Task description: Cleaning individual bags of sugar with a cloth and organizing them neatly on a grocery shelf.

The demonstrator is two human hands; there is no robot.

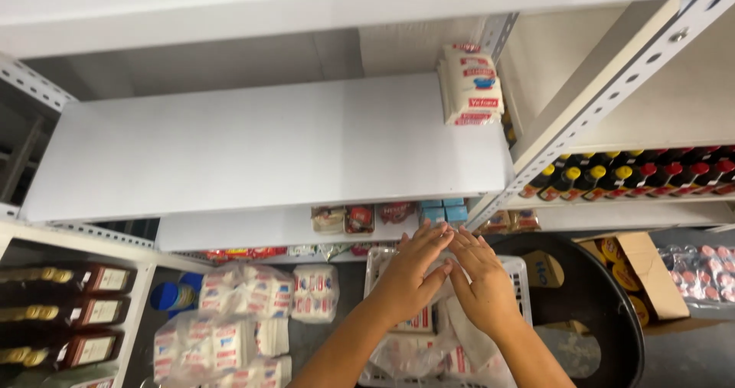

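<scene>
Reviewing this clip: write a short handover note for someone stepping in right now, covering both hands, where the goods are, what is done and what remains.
Left hand and right hand: both bare, fingers spread, touching each other above the white plastic basket; no grip on anything.
Goods: one stack of white packets with red and blue print stands at the right end of the wide white metal shelf. More white packets in clear bags lie on the floor at left and in the basket.
Done: one stack shelved.
Left: the bagged packets are not yet shelved.
</scene>
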